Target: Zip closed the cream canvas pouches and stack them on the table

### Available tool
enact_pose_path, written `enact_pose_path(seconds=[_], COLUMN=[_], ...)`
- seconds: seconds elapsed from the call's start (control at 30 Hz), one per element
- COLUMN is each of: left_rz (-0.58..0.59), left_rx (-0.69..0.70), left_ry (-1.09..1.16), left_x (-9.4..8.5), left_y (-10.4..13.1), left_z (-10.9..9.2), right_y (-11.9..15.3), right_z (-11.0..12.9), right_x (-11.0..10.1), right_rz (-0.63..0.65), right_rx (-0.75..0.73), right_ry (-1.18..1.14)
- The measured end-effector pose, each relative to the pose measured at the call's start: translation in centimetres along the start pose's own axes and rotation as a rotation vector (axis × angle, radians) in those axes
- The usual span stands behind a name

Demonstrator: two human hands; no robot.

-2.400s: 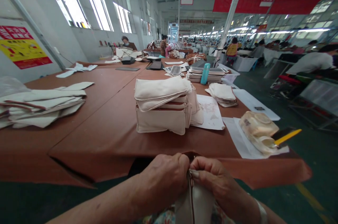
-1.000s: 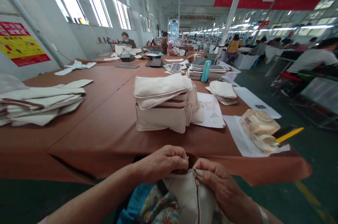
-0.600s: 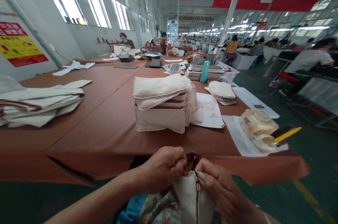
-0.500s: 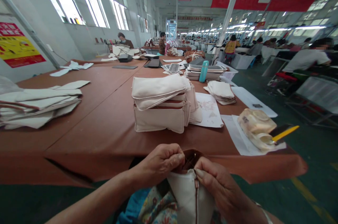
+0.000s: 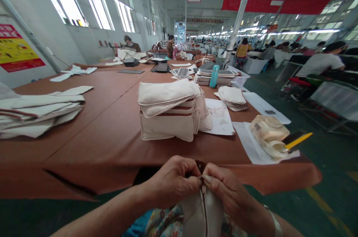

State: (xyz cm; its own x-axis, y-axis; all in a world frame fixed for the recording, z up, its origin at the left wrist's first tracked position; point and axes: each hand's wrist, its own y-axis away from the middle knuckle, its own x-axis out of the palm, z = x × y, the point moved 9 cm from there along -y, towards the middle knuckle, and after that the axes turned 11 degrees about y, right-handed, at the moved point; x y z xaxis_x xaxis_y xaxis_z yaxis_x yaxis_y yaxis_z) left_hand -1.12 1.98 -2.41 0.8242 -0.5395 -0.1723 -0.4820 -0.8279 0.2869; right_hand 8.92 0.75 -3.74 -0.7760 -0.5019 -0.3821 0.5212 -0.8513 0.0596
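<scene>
A cream bag piece (image 5: 192, 212) with a dark brown, zip-like strip down its middle stands over my lap, below the table's front edge. My left hand (image 5: 177, 179) is closed in a pinch on its upper end, from the left. From the right, my right hand (image 5: 228, 188) grips the same end, thumb and forefinger almost touching the left fingertips. A bit of brown lining (image 5: 200, 164) shows just beyond the fingers. The fingers hide the exact spot they pinch. Straight ahead on the table rests a stack of similar cream bag pieces (image 5: 167, 127).
The brown-covered table (image 5: 112, 144) spreads ahead. Cream panels (image 5: 41, 112) lie at left. On the right are a plastic container (image 5: 270, 129) with a yellow-handled tool (image 5: 299, 141), white paper (image 5: 220, 117) and a turquoise bottle (image 5: 214, 76). Several people sit or stand farther off.
My left hand has moved right and slightly down, and my right hand slightly left, so the fingertips now meet. The gap at the piece's upper end has narrowed.
</scene>
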Motion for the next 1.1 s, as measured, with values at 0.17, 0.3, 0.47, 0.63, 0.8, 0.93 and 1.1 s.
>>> enact_pose_path(seconds=[0.17, 0.3, 0.47, 0.63, 0.8, 0.93, 1.1], left_rz=[-0.005, -0.005, -0.031, 0.044, 0.054, 0.18, 0.245], left_rx=[-0.036, 0.011, 0.125, 0.095, 0.075, -0.057, -0.078], left_ry=[0.0, -0.055, -0.239, -0.132, 0.183, 0.402, 0.382], left_x=[0.0, 0.2, 0.2, 0.0, -0.2, 1.5, 2.0], left_y=[0.0, 0.0, 0.3, 0.8, 0.6, 0.3, 0.4], left_z=[0.6, 0.4, -0.2, -0.5, -0.3, 1.3, 0.9], right_y=[-0.2, -0.3, -0.3, 0.0, 0.6, 1.1, 2.0], right_z=[-0.8, -0.1, -0.8, -0.3, 1.0, 2.2, 2.9], right_x=[0.1, -0.3, -0.2, -0.8, -0.8, -1.4, -1.6], right_rz=[0.086, 0.066, 0.036, -0.047, -0.062, -0.106, -0.153], right_rx=[0.075, 0.025, 0.045, 0.002, -0.075, -0.214, -0.425], right_ry=[-0.187, -0.117, -0.073, -0.072, -0.168, -0.058, 0.241])
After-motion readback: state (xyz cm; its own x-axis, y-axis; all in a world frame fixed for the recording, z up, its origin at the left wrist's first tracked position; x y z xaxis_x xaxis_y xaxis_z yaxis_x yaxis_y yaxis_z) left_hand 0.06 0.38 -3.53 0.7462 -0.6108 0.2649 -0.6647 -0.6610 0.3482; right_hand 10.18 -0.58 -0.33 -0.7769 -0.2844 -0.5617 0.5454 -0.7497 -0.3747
